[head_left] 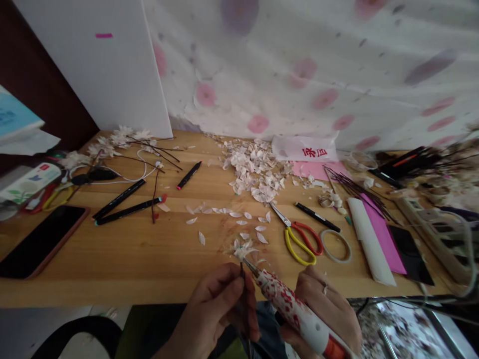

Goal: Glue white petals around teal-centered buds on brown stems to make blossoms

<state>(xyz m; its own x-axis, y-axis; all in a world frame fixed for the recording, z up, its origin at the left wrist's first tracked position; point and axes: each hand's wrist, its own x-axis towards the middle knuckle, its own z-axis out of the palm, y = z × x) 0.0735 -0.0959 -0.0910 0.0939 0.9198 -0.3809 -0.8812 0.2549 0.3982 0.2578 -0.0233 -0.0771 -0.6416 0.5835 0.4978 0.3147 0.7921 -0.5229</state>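
Note:
My left hand (220, 301) pinches a thin dark stem (245, 304) near the table's front edge. At the stem's top is a white paper-like flower (241, 248) with pointed petals. My right hand (327, 299), with a ring on one finger, is wrapped round a glue gun (290, 306) with a white and red patterned body. Its metal nozzle (250, 266) points up-left and meets or nearly meets the flower's base; I cannot tell which. Loose pale petals (235, 215) lie in rough rows just beyond the flower.
Scissors (295, 234) with red and yellow handles and a tape roll (336, 246) lie right of the petals. Behind is a petal heap (254, 167). Markers (127, 211) and a phone (41, 242) lie left. Dark stems (361, 192) and a power strip (434, 239) are at right.

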